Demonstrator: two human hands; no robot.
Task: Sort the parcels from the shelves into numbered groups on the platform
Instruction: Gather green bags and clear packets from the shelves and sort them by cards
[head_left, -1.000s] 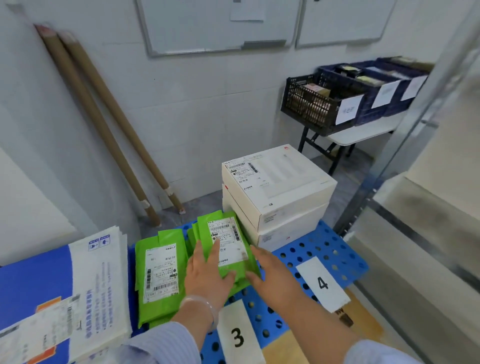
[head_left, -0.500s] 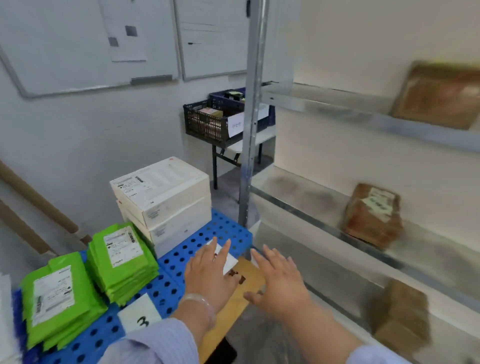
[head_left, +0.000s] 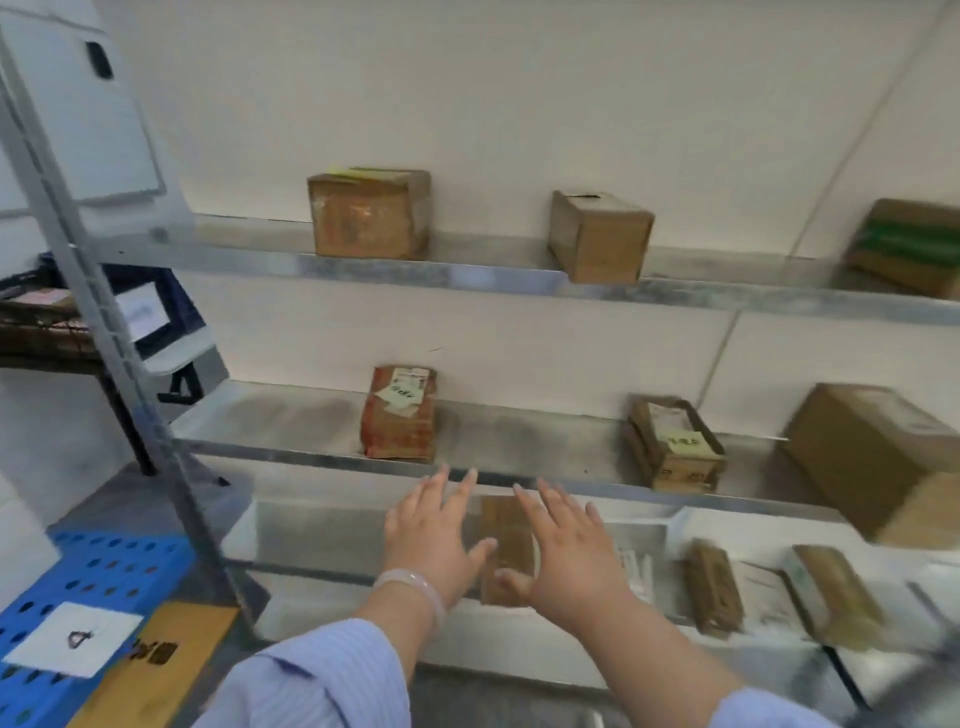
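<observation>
I face a metal shelf rack (head_left: 467, 270) with brown cardboard parcels on three levels. My left hand (head_left: 434, 530) and my right hand (head_left: 563, 551) are stretched forward, fingers straight and spread, empty, just below the middle shelf edge. Between them on the lowest shelf lies a flat brown parcel (head_left: 506, 545). On the middle shelf above stands a reddish-brown parcel (head_left: 400, 415) with paper labels. A corner of the blue perforated platform (head_left: 109, 566) shows at the lower left with a white number card (head_left: 72, 636).
The top shelf carries two brown boxes (head_left: 369, 213) (head_left: 600, 236) and a green-printed one (head_left: 909, 247). More parcels sit at the right on the middle shelf (head_left: 672, 444) (head_left: 878, 462) and the lowest shelf (head_left: 714, 587). A grey upright post (head_left: 119, 332) stands left of my hands.
My view swung right from the platform's green packets and white boxes to the shelf rack. Both hands left the green packet and now reach, empty, toward the lowest shelf.
</observation>
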